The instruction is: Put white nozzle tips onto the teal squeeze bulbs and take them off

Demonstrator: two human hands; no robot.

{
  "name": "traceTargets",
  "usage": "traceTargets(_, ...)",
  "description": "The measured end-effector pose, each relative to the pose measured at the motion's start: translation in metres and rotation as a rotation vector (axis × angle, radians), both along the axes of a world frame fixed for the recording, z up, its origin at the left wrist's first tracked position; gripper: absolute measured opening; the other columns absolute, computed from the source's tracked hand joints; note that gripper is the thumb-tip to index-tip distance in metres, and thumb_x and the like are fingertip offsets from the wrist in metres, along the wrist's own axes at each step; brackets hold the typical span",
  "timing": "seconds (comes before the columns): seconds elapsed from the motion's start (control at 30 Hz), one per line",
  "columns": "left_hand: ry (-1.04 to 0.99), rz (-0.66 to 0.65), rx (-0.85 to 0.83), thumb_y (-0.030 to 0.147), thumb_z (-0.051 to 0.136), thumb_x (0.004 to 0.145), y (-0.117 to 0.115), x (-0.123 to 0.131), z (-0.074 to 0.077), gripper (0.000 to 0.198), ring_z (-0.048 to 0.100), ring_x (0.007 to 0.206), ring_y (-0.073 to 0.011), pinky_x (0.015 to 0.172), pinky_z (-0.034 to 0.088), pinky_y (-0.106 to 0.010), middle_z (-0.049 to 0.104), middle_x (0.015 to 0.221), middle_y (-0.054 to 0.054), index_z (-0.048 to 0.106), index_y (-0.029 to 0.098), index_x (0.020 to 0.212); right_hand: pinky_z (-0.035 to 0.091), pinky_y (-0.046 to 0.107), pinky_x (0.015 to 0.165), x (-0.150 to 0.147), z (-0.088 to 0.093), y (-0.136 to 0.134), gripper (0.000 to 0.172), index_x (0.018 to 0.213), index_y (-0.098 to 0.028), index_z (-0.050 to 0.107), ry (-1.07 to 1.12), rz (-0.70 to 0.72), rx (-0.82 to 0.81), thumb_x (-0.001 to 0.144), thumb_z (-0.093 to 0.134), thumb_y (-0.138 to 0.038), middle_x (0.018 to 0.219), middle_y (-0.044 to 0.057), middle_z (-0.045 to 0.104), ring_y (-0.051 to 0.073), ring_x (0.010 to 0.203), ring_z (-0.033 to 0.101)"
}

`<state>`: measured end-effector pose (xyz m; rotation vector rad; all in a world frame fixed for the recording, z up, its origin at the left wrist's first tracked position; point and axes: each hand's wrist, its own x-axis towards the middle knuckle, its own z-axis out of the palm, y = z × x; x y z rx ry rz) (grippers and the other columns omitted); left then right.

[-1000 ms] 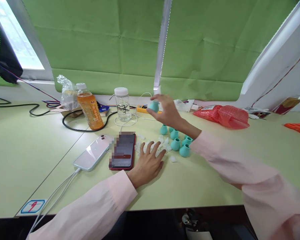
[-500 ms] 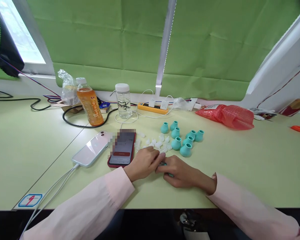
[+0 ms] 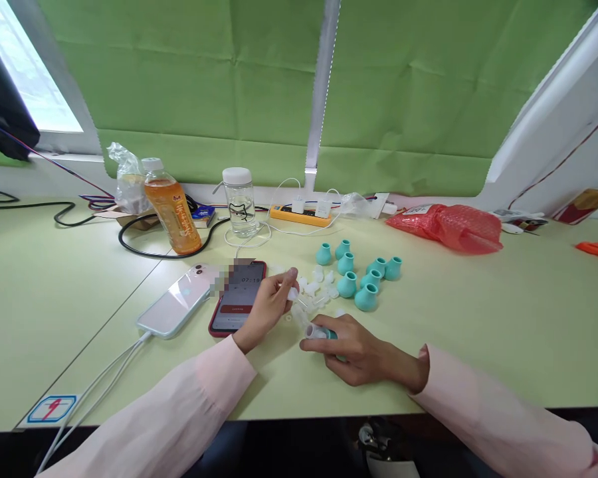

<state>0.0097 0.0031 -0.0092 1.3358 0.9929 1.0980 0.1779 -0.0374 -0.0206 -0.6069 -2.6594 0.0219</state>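
My left hand point(image 3: 269, 305) is closed in a pinch on a small translucent white piece point(image 3: 292, 293), just right of the dark-red-cased phone. Closer to the table's front edge, my right hand point(image 3: 351, 345) grips a teal rubber bulb point(image 3: 331, 334), mostly hidden by the fingers. A clear, whitish collar point(image 3: 315, 330) sticks out of the bulb's mouth toward the left. Between and beyond the hands lie several loose translucent plastic pieces point(image 3: 311, 288). Behind my right hand stand several more teal bulbs point(image 3: 366, 298), their open necks upward.
The phone point(image 3: 239, 299) in the red case lies left of my left hand, and a pale phone point(image 3: 172, 305) with cables lies farther left. Behind are an orange drink bottle point(image 3: 174, 216), a clear water bottle point(image 3: 241, 209), a yellow power strip point(image 3: 289, 214) and a red bubble-wrap bag point(image 3: 448, 228).
My hands have come apart. The left has moved left and up with the small translucent piece, and the bulb's clear collar now shows in my right hand. The view has shifted slightly.
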Motion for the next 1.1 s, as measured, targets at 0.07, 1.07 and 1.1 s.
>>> traceTargets(0.07,0.020,0.112,0.065,0.048,0.048,0.072,0.003,0.000,-0.002,0.034,0.022,0.034,-0.0021,0.033,0.016,-0.014,0.027,0.040,0.010,0.042,0.015,0.062,0.036,0.025,0.057,-0.002,0.000,0.000,0.038,0.103,-0.023,0.053,-0.019,0.006,-0.006,0.071,0.037,-0.010,0.086,0.007,0.050,0.013,0.065,0.047)
traceTargets(1.07,0.996,0.171,1.518,0.011,0.048,0.078,-0.010,-0.005,-0.013,0.019,0.047,0.090,-0.0234,0.069,0.045,-0.035,0.059,0.097,-0.012,0.054,0.008,0.095,0.048,0.027,0.056,-0.011,-0.001,0.020,0.023,0.073,-0.015,0.060,0.995,-0.497,-0.952,0.051,0.067,-0.014,0.066,0.001,0.062,0.013,0.056,0.057)
traceTargets(1.1,0.998,0.190,1.553,0.010,0.048,0.078,-0.011,-0.005,-0.012,0.017,0.047,0.089,-0.0233,0.068,0.045,-0.035,0.059,0.095,-0.013,0.055,0.007,0.093,0.048,0.027,0.056,-0.011,-0.002,0.020,0.023,0.074,-0.014,0.061,0.994,-0.504,-0.935,0.052,0.066,-0.014,0.065,0.001,0.062,0.013,0.055,0.057)
